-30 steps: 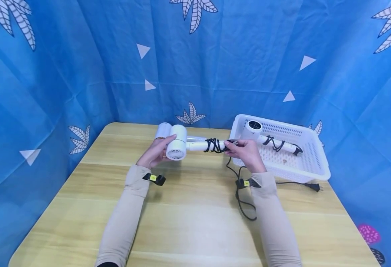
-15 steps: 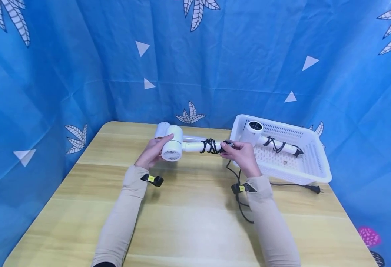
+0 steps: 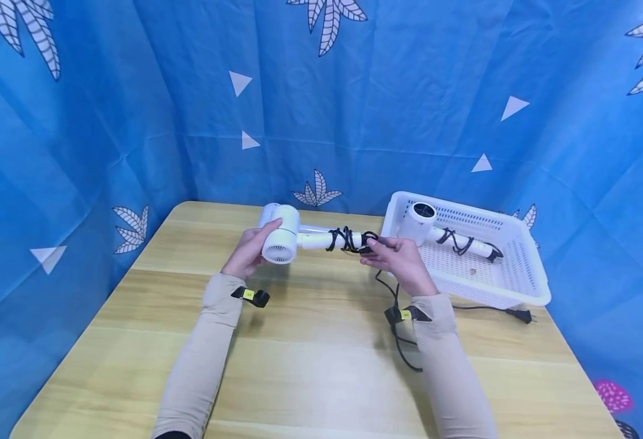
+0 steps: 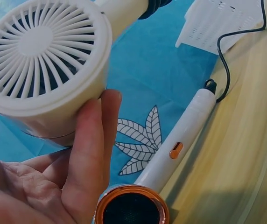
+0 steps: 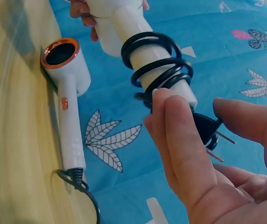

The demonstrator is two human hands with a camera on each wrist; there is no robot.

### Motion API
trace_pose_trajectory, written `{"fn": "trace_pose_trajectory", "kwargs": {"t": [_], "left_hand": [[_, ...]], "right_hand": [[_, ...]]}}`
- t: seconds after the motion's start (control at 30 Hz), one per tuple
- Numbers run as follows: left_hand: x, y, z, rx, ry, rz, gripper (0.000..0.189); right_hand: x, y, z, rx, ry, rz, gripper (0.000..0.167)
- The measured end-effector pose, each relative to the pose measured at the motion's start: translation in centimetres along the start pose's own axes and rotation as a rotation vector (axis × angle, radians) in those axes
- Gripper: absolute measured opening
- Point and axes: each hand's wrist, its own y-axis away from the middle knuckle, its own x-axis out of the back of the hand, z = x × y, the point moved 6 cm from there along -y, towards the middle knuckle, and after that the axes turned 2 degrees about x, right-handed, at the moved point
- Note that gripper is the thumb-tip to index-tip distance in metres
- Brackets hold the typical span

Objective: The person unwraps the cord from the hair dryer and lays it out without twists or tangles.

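Note:
My left hand (image 3: 248,251) grips the round head of a white hair dryer (image 3: 314,241), holding it level above the table. Its vented end shows close up in the left wrist view. Black cord (image 5: 168,70) is wound round the handle. At the handle's end my right hand (image 3: 400,259) pinches the black plug (image 5: 204,127) between thumb and fingers, its two prongs pointing away from the handle. A second white hair dryer (image 5: 73,121), with an orange-copper rim and switch, lies on the table behind the held one, its cord trailing loose.
A white perforated basket (image 3: 521,268) stands at the back right, with another cord-wrapped white hair dryer (image 3: 464,242) in it. The loose black cord (image 3: 400,353) runs across the wooden table (image 3: 321,366) and under the basket's front to a plug (image 3: 520,315). A blue curtain (image 3: 420,97) hangs behind.
The held hair dryer has shifted slightly left with both hands still on it. The right fingers have changed position a little at the plug and cord end.

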Motion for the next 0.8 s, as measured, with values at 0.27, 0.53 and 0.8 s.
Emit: {"fn": "trace_pose_trajectory", "kwargs": {"t": [0.27, 0.53, 0.8], "left_hand": [[0.4, 0.3, 0.2, 0.028, 0.036, 0.011, 0.068], [0.2, 0.4, 0.5, 0.026, 0.071, -0.010, 0.070], [0.0, 0.6, 0.4, 0.018, 0.123, -0.033, 0.061]], "right_hand": [[-0.6, 0.4, 0.2, -0.045, 0.087, -0.101, 0.039], [-0.9, 0.5, 0.4, -0.026, 0.125, -0.158, 0.037], [-0.3, 0.2, 1.2, -0.040, 0.247, -0.176, 0.036]]}}
